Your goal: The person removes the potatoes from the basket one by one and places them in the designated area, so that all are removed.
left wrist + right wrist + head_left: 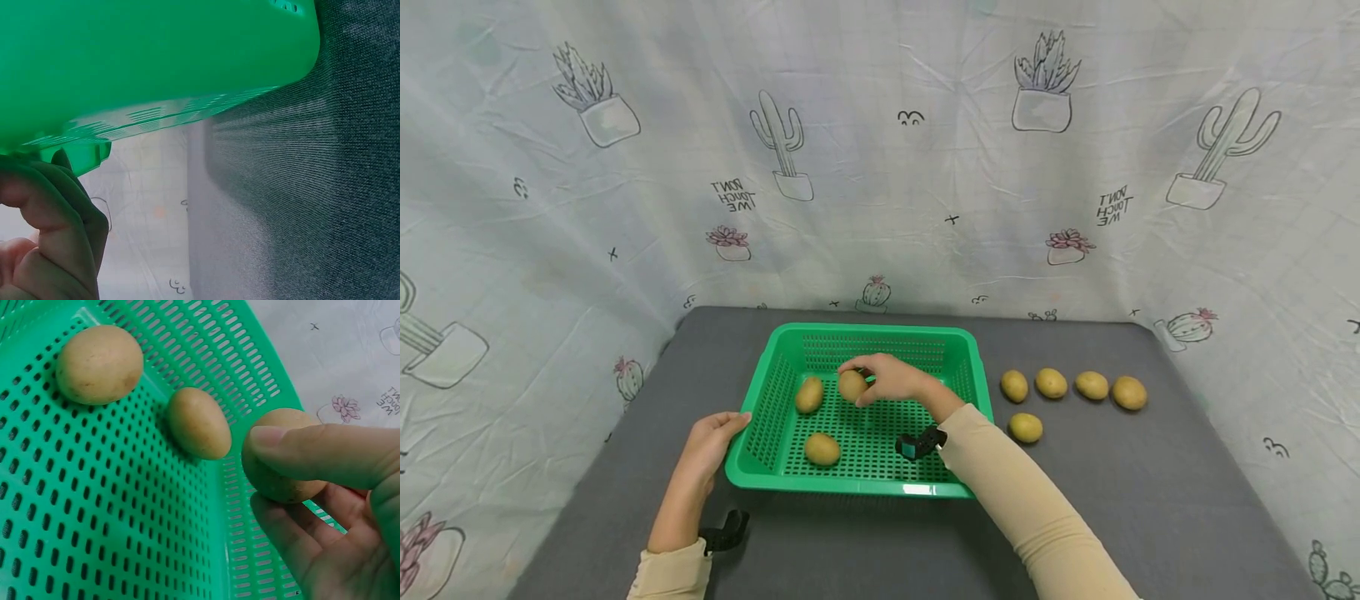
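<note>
A green plastic basket (865, 486) with slotted walls stands on the grey table. My left hand (709, 446) grips its left rim; in the left wrist view the fingers (69, 231) curl at the basket's edge. Over the inside of the basket, my right hand (891, 379) holds a potato (852, 386) between thumb and fingers, as the right wrist view shows of the held potato (281, 478). Two more potatoes lie on the basket floor: one potato (809, 395) toward the back left and another potato (822, 449) nearer the front.
Right of the basket, several potatoes lie on the table: a back row ending in a potato (1129, 393) at the far right, and a single potato (1026, 427) in front. A pale curtain (850, 167) with cactus drawings hangs behind the grey table (1150, 500).
</note>
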### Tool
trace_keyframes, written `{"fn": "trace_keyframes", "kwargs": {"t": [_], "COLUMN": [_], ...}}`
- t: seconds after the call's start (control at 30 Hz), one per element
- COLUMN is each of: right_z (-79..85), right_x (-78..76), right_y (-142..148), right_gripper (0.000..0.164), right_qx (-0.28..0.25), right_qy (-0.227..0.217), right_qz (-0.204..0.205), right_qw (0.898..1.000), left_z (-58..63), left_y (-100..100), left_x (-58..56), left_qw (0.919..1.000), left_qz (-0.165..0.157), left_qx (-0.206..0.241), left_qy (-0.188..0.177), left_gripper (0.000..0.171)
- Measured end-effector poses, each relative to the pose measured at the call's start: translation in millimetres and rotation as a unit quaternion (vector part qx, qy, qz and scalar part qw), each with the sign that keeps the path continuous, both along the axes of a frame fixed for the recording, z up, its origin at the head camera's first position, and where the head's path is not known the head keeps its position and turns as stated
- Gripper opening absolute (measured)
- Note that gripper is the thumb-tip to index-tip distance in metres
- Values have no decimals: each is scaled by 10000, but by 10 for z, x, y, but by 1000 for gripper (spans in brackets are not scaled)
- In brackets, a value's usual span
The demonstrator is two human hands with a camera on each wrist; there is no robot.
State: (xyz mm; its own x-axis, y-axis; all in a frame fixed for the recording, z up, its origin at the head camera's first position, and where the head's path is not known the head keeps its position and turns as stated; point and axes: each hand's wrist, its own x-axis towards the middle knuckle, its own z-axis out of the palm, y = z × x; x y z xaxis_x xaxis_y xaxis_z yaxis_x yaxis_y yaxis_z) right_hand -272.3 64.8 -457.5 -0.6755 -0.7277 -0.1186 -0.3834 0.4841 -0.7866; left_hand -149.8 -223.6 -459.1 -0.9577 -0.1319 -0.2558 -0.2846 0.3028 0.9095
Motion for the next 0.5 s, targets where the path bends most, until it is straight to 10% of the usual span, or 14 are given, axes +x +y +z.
{"fn": "trace_keyframes", "kwargs": {"t": [0.5], "right_z": [139], "right_x": [-3], "right_y": [72], "right_gripper": [58], "right_qx": [-1256], "right_qy": [-245], "right_qz": [-446], "right_qw": [9908], "left_z": [7], "left_y": [-6], "left_x": [2], "left_qw": [10000], "left_qz": [-22], "left_qx": [-7], "left_qy": [-14], "left_gripper": [43]}}
